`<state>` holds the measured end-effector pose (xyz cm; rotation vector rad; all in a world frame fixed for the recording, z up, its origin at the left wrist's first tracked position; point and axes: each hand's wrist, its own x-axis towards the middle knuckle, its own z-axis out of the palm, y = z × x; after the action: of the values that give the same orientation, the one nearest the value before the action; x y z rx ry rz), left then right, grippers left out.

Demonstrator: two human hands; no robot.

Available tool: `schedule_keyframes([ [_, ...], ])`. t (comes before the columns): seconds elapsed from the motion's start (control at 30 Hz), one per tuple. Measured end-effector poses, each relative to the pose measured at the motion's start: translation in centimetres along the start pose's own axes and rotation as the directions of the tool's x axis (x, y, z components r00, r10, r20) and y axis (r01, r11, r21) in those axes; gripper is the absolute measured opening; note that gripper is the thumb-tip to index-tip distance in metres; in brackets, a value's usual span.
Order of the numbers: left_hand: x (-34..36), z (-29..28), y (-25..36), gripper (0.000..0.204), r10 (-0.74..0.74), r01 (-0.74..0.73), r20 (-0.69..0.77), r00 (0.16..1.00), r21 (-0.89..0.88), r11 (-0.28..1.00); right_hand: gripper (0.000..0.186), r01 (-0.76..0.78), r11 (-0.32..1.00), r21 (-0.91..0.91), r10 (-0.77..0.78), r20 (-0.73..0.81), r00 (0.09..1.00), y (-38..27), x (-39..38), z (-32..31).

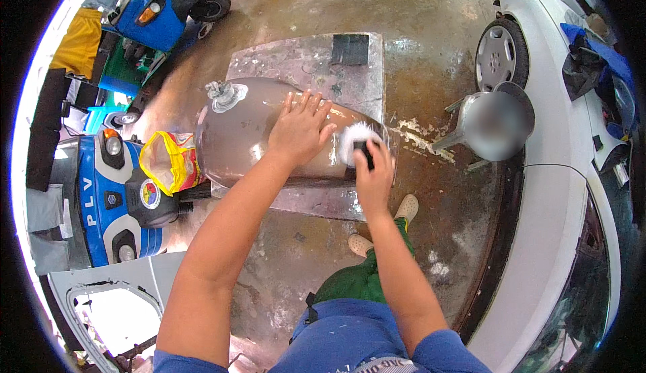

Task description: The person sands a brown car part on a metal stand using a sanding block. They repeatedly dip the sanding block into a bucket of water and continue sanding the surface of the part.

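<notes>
A large curved panel [235,134] with a glossy brown-grey surface lies on a stained board. My left hand [301,129] rests flat on top of it, fingers stretched out and a little apart. Near the panel's right end, my right hand [375,166] grips a fluffy white pad [356,135] by its black back and holds it against the surface. The pad's underside is hidden. A crumpled grey cloth-like lump [222,93] with white around it sits on the panel's far left corner.
The board [289,57] carries a dark square sheet [350,49] at its far edge. A yellow-and-red plastic bag [169,162] stands left of the panel. Blue vehicle fronts [101,201] line the left. Rightward are a grey stool-like stand [461,131], partly blurred, and a white car [545,137].
</notes>
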<state>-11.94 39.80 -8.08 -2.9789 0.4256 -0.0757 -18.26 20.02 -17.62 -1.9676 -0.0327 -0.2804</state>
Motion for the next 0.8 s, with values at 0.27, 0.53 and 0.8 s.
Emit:
schedule_keyframes([
  [0.27,0.7,0.0,0.9,0.057,0.017,-0.017,-0.011,1.0,-0.002,1.0,0.044,-0.223,0.971,0.086,0.222,0.019,0.975,2.5,6.7,-0.2],
  [0.53,0.0,-0.8,0.7,0.057,-0.004,0.004,0.014,1.0,-0.002,1.0,0.046,-0.174,0.983,0.062,0.173,0.035,0.984,1.5,2.9,-1.0],
  [0.8,-0.2,-0.5,0.1,0.058,-0.02,0.02,0.057,0.998,0.003,1.0,0.047,-0.212,0.977,0.02,0.211,0.028,0.977,0.9,-3.1,-1.5],
])
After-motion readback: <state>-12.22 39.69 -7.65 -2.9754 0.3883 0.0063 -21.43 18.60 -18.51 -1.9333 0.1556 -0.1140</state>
